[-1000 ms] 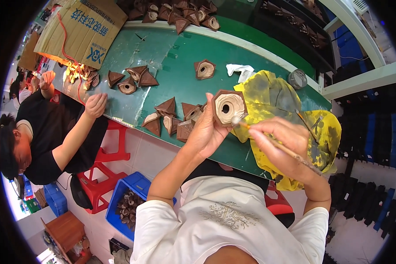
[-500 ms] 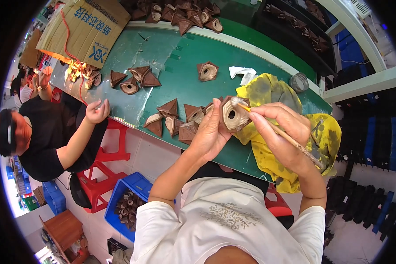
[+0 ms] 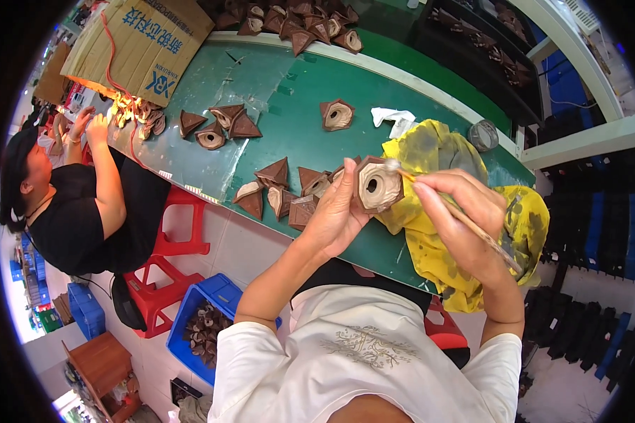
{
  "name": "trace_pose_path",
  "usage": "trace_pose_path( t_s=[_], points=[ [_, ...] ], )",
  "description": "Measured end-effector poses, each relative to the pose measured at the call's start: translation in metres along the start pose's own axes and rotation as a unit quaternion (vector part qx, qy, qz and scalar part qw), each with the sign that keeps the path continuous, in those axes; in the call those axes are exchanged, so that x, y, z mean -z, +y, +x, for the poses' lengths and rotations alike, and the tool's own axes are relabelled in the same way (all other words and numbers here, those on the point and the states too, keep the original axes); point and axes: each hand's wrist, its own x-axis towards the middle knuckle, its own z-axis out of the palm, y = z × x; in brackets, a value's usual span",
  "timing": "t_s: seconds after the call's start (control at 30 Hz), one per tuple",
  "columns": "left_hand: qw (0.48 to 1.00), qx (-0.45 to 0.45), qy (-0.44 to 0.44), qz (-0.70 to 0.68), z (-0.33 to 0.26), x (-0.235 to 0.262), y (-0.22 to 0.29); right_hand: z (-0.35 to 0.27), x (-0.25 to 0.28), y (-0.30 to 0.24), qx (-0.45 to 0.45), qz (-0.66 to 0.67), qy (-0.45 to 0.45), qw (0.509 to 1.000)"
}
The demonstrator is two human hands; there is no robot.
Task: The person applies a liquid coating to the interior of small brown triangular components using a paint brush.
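Note:
My left hand is closed on a brown angular piece, turned so its cream hollow and dark central hole face up. In my right hand is a slim paintbrush; its pale tip touches or hovers at the piece's upper right rim, I cannot tell which. Several similar brown pieces lie beside my left hand, partly hidden by it. Under my right hand spreads a stained yellow cloth.
Farther along the green table sit a lone brown piece, a crumpled white tissue and a clear jar. At the left are a cardboard box and a co-worker. A blue bin of brown pieces stands below.
The brush tip has shifted slightly right, toward the piece's outer rim, and my right hand with it. The co-worker has turned and drawn the outstretched hand back toward the box.

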Motion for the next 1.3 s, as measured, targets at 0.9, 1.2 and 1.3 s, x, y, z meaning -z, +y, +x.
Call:
trace_pose_path(
  t_s=[0.9,1.2,1.3],
  points=[
    [0.375,0.115,0.080,0.916,0.086,0.147,0.257,-0.009,0.012,0.031,-0.059,-0.018,-0.032,0.998],
    [0.409,0.069,0.074,0.907,0.076,0.159,0.268,-0.008,0.003,0.024,-0.042,-0.026,-0.061,0.997],
    [0.683,-0.130,0.124,0.708,0.063,0.152,0.259,-0.007,0.001,0.019,-0.034,-0.022,-0.052,0.998]
  ],
)
